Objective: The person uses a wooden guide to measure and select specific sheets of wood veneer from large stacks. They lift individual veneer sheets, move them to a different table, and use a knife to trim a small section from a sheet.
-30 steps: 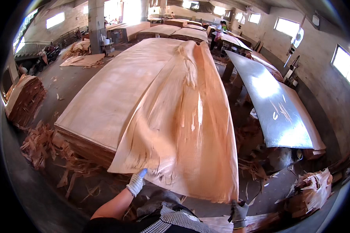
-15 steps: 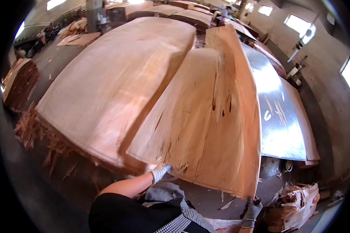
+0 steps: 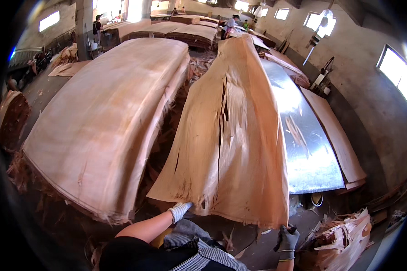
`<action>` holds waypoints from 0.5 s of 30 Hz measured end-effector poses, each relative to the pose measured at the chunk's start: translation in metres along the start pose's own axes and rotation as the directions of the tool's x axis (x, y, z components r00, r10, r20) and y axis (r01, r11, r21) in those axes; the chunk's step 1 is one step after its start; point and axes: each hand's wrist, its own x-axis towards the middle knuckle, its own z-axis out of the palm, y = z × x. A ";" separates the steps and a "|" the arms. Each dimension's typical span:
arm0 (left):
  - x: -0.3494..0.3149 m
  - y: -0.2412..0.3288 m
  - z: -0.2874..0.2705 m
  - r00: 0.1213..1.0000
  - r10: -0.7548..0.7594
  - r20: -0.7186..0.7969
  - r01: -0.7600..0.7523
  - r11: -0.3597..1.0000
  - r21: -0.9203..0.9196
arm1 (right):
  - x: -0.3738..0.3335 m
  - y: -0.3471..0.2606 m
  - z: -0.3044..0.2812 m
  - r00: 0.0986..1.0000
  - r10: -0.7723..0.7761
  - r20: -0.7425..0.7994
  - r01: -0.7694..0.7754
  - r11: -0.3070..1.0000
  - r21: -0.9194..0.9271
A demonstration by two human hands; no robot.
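Observation:
A large thin sheet of wood veneer (image 3: 199, 149) hangs in front of me, wavy, with a long dark split and ragged holes down its middle. My left hand (image 3: 180, 212), in a pale striped glove, is closed on its near edge toward the left corner; the fingertips are partly hidden. At the near right corner my right hand (image 3: 287, 239), in a grey glove, pinches the edge. To the left lies a tall stack of veneer sheets (image 3: 99, 122), apart from the held sheet. A shiny metal-topped table (image 3: 309, 167) shows beyond the sheet's right side.
Torn veneer scraps (image 3: 343, 239) are heaped at the lower right. More veneer (image 3: 334, 131) lies along the metal top's far right side. Further stacks (image 3: 192, 34) and several people, one in a white cap (image 3: 230, 25), are at the back. A pillar (image 3: 83, 31) stands far left.
The held sheet has shifted right, off the left stack, and a dark gap with scraps now shows between them. Its folds have deepened. Both hands keep hold of the near edge.

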 end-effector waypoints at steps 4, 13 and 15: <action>0.041 -0.022 0.055 0.997 -0.074 -0.015 0.069 0.974 -0.214 | 0.077 -0.001 -0.050 0.999 0.021 0.034 -0.021 0.999 -0.024; 0.112 0.003 0.173 0.999 0.050 0.018 -0.037 0.898 -0.439 | 0.262 0.009 -0.109 0.984 0.084 0.159 -0.092 0.995 0.042; 0.131 0.004 0.183 0.999 0.050 0.021 -0.036 0.901 -0.432 | 0.287 0.010 -0.109 0.983 0.087 0.164 -0.093 0.995 0.034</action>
